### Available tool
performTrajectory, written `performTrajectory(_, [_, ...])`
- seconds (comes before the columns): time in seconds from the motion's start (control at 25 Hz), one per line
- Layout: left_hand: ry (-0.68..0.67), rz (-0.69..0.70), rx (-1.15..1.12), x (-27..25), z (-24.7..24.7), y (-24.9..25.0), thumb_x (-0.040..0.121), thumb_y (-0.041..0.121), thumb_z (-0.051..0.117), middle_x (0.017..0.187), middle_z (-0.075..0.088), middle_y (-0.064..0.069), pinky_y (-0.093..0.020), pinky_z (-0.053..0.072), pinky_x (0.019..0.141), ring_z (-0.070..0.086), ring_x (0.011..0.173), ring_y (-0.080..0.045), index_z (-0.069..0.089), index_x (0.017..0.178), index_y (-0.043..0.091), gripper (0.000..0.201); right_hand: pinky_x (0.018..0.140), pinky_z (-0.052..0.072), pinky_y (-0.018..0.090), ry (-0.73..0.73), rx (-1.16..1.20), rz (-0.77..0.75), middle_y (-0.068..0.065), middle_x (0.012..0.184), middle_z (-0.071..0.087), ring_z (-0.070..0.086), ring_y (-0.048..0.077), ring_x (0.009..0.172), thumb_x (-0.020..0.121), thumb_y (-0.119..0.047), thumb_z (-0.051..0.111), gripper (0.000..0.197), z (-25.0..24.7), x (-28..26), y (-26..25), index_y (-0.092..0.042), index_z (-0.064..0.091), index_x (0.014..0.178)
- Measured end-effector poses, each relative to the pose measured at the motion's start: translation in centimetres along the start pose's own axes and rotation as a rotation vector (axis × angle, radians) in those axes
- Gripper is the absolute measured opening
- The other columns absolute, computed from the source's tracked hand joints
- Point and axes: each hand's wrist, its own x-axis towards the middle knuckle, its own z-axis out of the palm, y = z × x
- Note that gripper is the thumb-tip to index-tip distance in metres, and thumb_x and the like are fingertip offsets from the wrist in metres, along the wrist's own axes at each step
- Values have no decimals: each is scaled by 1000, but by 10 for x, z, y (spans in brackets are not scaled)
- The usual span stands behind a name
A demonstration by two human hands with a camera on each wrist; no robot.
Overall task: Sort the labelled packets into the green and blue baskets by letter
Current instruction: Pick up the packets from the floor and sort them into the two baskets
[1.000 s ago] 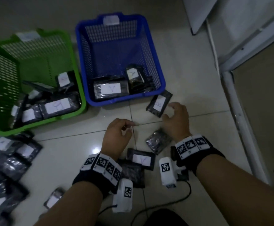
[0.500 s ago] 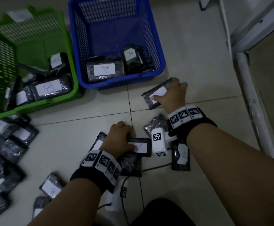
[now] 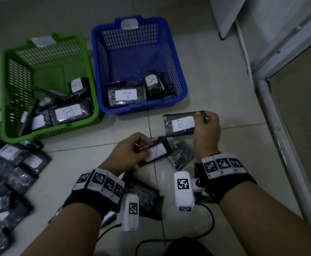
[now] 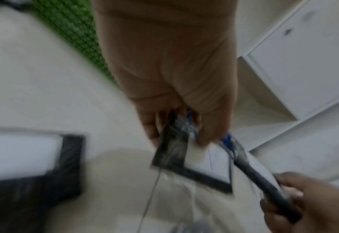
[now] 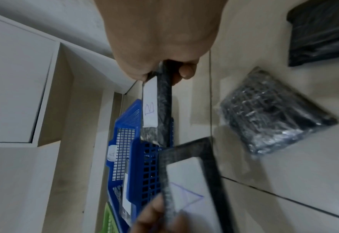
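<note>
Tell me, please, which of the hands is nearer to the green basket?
Left. The left hand sits just off the green basket's near right corner; the right hand is farther right, past the blue basket's front.

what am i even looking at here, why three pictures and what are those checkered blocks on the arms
No machine here: a person is sorting packets by hand. The checkered blocks are marker bands and small cameras strapped to each wrist. The big picture comes from a camera on the person's head; the other two look along each hand from the wrists, so they are close and blurry.

On the tiled floor stand a green basket holding packets marked B and a blue basket holding packets marked A. More black packets lie loose on the left.

The right hand pinches a packet marked B. The left hand holds another packet; the right wrist view shows its letter is A.
</note>
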Motion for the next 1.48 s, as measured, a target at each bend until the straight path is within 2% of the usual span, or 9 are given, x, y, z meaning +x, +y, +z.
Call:
performTrajectory(0.2, [477,208,-82,50,-30,58,89,10,54,97,64,7,-20,51,71,61,83,-3,52,105,28,24,76,45,25,104,79,-30,0,91,60,57,18,86,90,-23,55,20,3,21,-25,-11,58,107])
performTrajectory(0.36, [463,282,141,113,-26,75,89,11,56,115,63,0,-23,44,88,56,105,-14,57,119,20,31,66,44,15,11,103,-40,-9,80,56,56,13,81,91,-23,56,16,9,31,-34,-18,58,106])
performTrajectory(0.52, [497,318,378,137,-22,70,87,6,59,121,57,-11,-23,35,96,53,111,-27,65,114,11,28,79,53,34,-84,118,-47,-2,88,63,62,18,84,91,-23,56,13,18,29,-31,-20,58,104])
performTrajectory(0.72, [735,306,219,84,-49,44,85,-2,52,104,54,-5,-9,36,77,53,88,-14,70,93,10,22,82,56,40,-211,117,-83,1,93,68,65,20,88,92,-19,52,14,38,7,-33,-27,56,103])
performTrajectory(0.88, [961,149,240,19,-84,-15,79,-3,54,101,56,-10,-24,37,81,54,94,-27,68,91,9,22,85,55,49,-363,140,-55,-1,101,70,66,19,94,89,-22,51,22,78,-36,-44,-34,58,106])
performTrajectory(1.0, [1082,23,372,-16,-107,-65,75,3,58,111,55,-15,-33,37,90,49,104,-32,66,99,9,27,77,58,43,-531,188,-73,-1,91,68,65,14,81,91,-14,54,27,116,-74,-65,-32,53,111])
performTrajectory(1.12, [1016,-19,407,-35,-123,-93,75,5,57,123,52,-14,-40,36,98,45,113,-33,62,114,9,39,61,57,30,-670,201,-105,10,88,64,62,15,63,90,2,53,29,159,-107,-88,-18,45,108])
performTrajectory(1.32, [910,57,355,-46,-135,-101,77,-2,59,127,47,-12,-23,26,104,37,122,-22,55,122,6,45,77,58,43,-687,15,-223,-1,87,60,65,17,76,87,-1,58,17,220,-141,-90,-16,54,91])
performTrajectory(1.48, [889,146,354,-50,-138,-101,75,-2,57,121,50,-10,-20,27,100,44,117,-22,60,113,10,40,83,43,13,-605,-178,-409,3,107,61,58,11,89,87,-1,56,26,201,-143,-80,-14,71,102])
